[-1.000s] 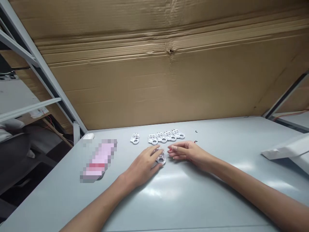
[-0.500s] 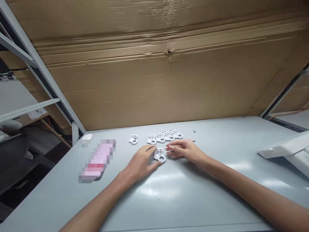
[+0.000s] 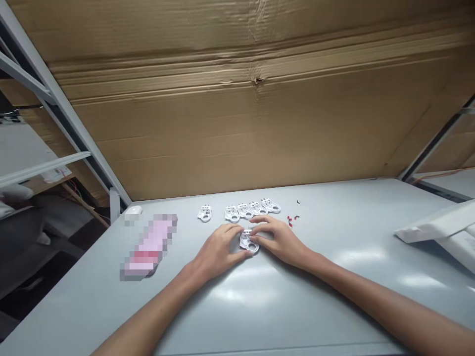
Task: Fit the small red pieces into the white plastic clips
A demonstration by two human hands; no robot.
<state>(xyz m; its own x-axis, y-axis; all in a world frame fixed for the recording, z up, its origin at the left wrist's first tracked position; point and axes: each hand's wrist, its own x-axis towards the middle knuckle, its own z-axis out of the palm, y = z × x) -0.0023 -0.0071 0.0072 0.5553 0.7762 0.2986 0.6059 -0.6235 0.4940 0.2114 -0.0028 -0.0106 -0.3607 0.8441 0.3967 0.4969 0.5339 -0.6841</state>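
A white plastic plug housing [image 3: 249, 243], with a round ring at one end, lies on the grey table in front of me. My left hand [image 3: 221, 250] grips it from the left, with the index finger at its top and the thumb at its lower edge. Over its upper right side, my right hand [image 3: 277, 240] has thumb and fingers pinched together at the housing. Whatever is between those fingertips is hidden. Several similar white housings [image 3: 232, 214] stand in an overlapping row behind, and another white housing [image 3: 205, 213] sits apart to their left.
Small red pieces [image 3: 290, 220] and a small dark piece [image 3: 298, 201] lie right of the row. A blurred pink item [image 3: 154, 242] and a white rounded object [image 3: 133, 211] are at the left. White wrapping [image 3: 438, 225] lies right; a cardboard wall [image 3: 237, 143] stands behind.
My right hand has moved left and slightly down onto the housing, and the red piece in its fingertips no longer shows. The red pieces on the table have come into view. The left hand keeps its grip.
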